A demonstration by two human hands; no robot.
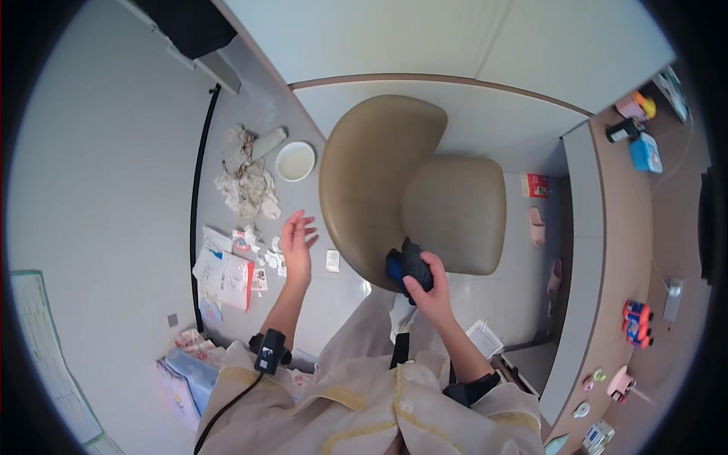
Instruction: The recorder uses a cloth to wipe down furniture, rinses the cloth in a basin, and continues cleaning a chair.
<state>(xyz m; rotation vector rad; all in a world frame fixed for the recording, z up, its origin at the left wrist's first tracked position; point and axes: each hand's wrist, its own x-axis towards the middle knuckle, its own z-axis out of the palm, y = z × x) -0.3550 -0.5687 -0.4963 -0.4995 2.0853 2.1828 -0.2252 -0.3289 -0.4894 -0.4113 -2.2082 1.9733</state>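
A brown upholstered chair (356, 174) with a curved back stands in front of me. My right hand (431, 294) is closed around a dark crumpled bundle (415, 267) with a blue patch on its left side. It looks like a cloth, but I cannot tell its exact kind. The bundle is over the lower edge of the chair, where back and seat meet; whether it touches is unclear. Left of the chair, my left hand (298, 246) hovers above the floor with its fingers apart and nothing in them.
A white bowl of cloudy liquid (295, 161) and crumpled rags (246, 178) lie on the floor at left. Papers (233, 280) and wadded tissues are nearer. At right runs a desk (618, 250) with small items; pink slippers (537, 227) sit beneath. White cabinets (425, 38) stand behind.
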